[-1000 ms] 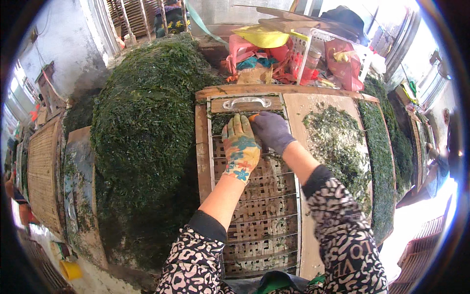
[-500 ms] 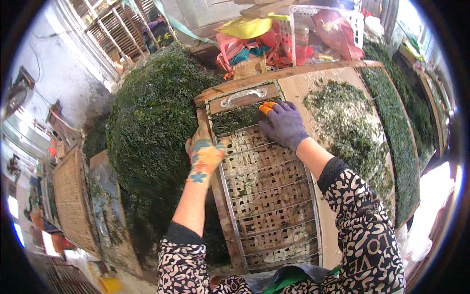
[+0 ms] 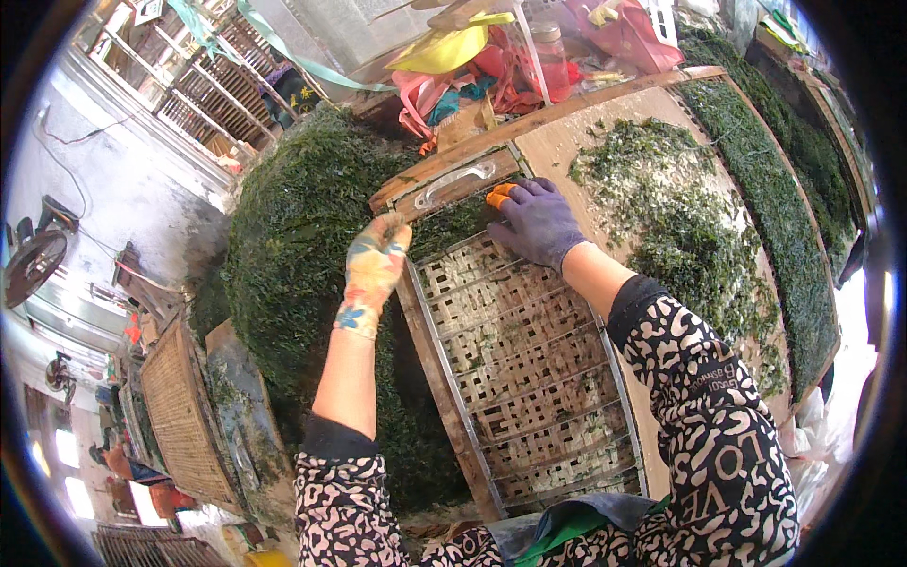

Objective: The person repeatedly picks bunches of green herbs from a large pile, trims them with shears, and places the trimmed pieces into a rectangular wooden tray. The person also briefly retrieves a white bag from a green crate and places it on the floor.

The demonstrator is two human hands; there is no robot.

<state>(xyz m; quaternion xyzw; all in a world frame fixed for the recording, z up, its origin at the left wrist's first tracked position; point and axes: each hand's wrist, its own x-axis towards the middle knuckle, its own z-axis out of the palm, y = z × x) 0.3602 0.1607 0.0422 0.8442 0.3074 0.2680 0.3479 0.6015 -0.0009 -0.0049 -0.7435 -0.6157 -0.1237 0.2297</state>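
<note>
My right hand (image 3: pixel 540 227), in a purple glove with orange on a fingertip, lies on the right end of a dark green strip of shredded seaweed (image 3: pixel 453 225). Its fingers are stretched and the thumb is apart. My left hand (image 3: pixel 376 265), in a flowered glove, is at the upper left corner of the narrow metal-edged frame. Its fingers are curled in, and whatever they may hold is hidden. Inside the frame lies a woven slatted mat (image 3: pixel 529 369) with bits of green on it. A wooden bar with a metal handle (image 3: pixel 455 184) crosses the frame's far end.
A big seaweed heap (image 3: pixel 302 255) rises on the left. Loose seaweed (image 3: pixel 680 227) is scattered over the board at right, with a long seaweed strip (image 3: pixel 765 217) beyond it. Coloured bags (image 3: pixel 453 66) and a jar (image 3: pixel 548 52) stand behind. A woven panel (image 3: pixel 184 406) leans far left.
My left hand has slid up along the frame's left side to its corner, and its fingers have curled in. My right hand stays on the seaweed strip. The whole view has tilted.
</note>
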